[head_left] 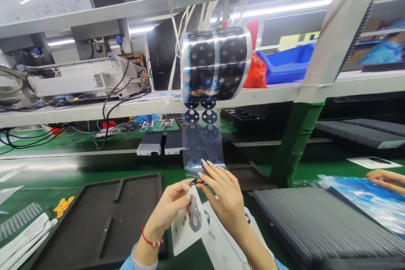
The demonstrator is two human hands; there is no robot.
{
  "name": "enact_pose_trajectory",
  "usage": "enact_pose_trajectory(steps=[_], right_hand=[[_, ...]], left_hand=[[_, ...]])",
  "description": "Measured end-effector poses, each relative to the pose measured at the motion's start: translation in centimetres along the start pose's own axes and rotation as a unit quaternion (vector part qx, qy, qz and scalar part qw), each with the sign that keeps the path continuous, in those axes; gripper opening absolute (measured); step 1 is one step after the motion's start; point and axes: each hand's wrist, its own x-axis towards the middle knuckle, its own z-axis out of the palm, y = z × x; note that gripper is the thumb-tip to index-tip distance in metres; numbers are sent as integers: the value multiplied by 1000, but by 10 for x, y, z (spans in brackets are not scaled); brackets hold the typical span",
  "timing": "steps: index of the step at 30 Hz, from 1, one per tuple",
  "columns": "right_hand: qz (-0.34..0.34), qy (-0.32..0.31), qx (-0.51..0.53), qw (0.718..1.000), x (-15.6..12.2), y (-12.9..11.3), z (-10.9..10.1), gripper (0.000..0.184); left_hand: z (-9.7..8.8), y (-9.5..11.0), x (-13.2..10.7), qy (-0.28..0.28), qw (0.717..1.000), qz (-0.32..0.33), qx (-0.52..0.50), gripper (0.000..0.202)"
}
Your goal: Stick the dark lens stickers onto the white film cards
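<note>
The left hand (171,206) is holding a thin white panel (181,230) with its thumb and fingers pressed close together, so the grip is narrow and the panel is filling it. The panel is tilting, and a grey oval part (194,213) on it is showing, maybe so the person can see it well. The right hand (223,192) is reaching over, with its long fingers near the low end of a clear strip (202,147). I cannot tell if those fingers are pinching the strip or just touching it. A small dark piece (194,182) is sitting right by the fingertips of both hands, but I cannot tell which hand is holding it. The strip is hanging from a big roll (217,63) with dark round shapes, probably so its end is staying in easy reach. White ties (173,50) are hanging beside the roll, perhaps helping to hold it up. More white panels (218,238) are lying below the hands, likely to be close by. A black tray (131,215) is lying on the left, and a dark stack (284,219) is standing on the right. Another person's hand (387,179) is resting near shiny blue film (354,190).
</note>
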Motion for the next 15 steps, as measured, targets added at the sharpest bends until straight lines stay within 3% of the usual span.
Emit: enact_pose_trajectory(steps=[3,8,11,15], right_hand=[[-2,22,43,999,0,-3,-2,15],[81,35,68,994,1,-8,-1,20],[68,12,67,995,0,-6,0,25],[60,54,108,991,-2,-4,1,20]], left_hand=[[1,1,-1,-8,1000,5,29,34],[1,5,-5,-17,995,24,94,39],[1,7,-7,-21,988,34,149,39],[-1,6,-8,-29,981,40,187,38]])
